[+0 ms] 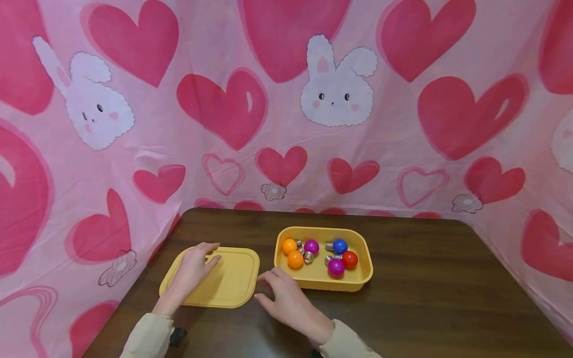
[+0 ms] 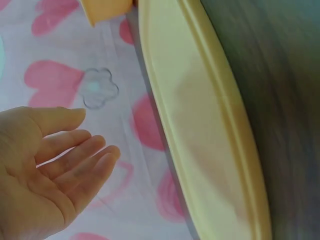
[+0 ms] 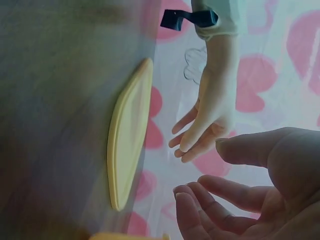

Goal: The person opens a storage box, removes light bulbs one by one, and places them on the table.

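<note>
A flat yellow lid (image 1: 228, 278) lies on the left part of the table. My left hand (image 1: 192, 271) hovers above it, fingers loosely bent and holding nothing; the left wrist view shows the lid (image 2: 200, 120) apart from the fingertips. My right hand (image 1: 288, 301) is between the lid and a yellow box (image 1: 322, 284), its fingers relaxed and the palm bare. Inside the box lie several small coloured bulbs with silver screw bases: orange bulbs (image 1: 295, 259) at the left, purple bulbs (image 1: 336, 268), a blue bulb (image 1: 340, 246) and a red bulb (image 1: 349, 259).
The dark wooden table (image 1: 425, 298) extends to the right of the box. A pink curtain (image 1: 286, 134) with hearts and rabbits surrounds the table's back and sides. Dark straps (image 3: 190, 19) show near the sleeve cuffs.
</note>
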### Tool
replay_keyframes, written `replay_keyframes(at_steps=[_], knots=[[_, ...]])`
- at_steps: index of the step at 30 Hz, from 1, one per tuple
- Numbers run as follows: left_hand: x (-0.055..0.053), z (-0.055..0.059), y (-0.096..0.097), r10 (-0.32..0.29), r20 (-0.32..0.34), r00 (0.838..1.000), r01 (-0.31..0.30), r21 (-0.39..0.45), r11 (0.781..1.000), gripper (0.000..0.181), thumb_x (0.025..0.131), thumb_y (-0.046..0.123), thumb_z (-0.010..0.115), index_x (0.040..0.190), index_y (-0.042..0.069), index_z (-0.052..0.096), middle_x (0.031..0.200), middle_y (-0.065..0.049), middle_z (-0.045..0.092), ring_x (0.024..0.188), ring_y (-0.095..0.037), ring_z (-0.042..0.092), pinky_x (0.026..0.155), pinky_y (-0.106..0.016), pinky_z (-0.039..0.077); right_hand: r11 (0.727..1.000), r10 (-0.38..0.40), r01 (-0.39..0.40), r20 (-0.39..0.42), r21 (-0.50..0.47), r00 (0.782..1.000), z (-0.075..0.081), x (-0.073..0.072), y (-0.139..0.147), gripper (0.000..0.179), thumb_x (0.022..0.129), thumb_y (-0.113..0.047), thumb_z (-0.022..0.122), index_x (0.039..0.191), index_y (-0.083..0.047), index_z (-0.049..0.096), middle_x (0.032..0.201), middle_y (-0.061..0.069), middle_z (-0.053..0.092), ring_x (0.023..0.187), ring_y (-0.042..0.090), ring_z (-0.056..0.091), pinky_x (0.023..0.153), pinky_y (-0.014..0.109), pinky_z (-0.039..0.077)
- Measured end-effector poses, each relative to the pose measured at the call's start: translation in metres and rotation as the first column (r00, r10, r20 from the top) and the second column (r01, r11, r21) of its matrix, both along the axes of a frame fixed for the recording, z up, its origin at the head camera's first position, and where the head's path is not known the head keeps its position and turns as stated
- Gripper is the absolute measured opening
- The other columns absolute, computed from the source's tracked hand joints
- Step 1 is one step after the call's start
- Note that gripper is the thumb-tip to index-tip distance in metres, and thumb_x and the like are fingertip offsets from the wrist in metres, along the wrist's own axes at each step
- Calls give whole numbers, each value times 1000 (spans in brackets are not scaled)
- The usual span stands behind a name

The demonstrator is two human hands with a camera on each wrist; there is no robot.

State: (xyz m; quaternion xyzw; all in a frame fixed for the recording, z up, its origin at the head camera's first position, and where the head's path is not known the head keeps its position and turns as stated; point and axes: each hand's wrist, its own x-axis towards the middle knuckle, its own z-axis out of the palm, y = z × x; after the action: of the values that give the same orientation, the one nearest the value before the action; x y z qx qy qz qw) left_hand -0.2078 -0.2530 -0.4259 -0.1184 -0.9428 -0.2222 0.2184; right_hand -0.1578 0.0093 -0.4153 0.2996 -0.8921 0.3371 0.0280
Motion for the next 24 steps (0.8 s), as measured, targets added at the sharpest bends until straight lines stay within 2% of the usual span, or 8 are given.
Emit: replay_keyframes(at_steps=[3,10,16,20,24], knots=[[-2,2,13,-27,26,999,26,11,1000,32,81,5,78,111,-4,72,104,-21,73,90,-34,71,77,-46,61,999,-29,29,16,-16,999,2,-3,9,30,87,-26,76,112,-9,69,95,4,63,77,5,50,69,14,49],[-3,0,43,-118,27,993,118,18,993,35,82,9,79,114,-1,71,106,-16,73,92,-30,71,77,-43,61,995,-88,85,-53,-60,995,2,-11,31,27,88,-22,75,109,-6,69,97,6,65,83,17,60,75,20,56],[-2,-3,62,-167,19,986,167,16,986,44,82,15,80,121,-1,68,114,-14,71,103,-30,70,90,-44,58,986,-143,138,-53,-91,988,5,-17,46,27,86,-19,77,109,-6,69,100,8,65,87,21,63,75,26,61],[0,-3,71,-175,82,981,173,29,984,53,85,22,78,131,0,62,125,-15,67,114,-31,67,98,-45,55,980,-181,176,-42,-97,983,8,-22,56,26,86,-16,77,108,-6,69,101,9,64,89,23,64,74,33,62],[0,-3,81,-184,166,969,183,26,983,57,89,28,74,139,5,56,138,-15,60,125,-33,61,104,-48,51,968,-234,229,-37,-99,972,9,-27,66,25,85,-15,77,107,-7,69,102,9,65,90,24,65,75,39,62]])
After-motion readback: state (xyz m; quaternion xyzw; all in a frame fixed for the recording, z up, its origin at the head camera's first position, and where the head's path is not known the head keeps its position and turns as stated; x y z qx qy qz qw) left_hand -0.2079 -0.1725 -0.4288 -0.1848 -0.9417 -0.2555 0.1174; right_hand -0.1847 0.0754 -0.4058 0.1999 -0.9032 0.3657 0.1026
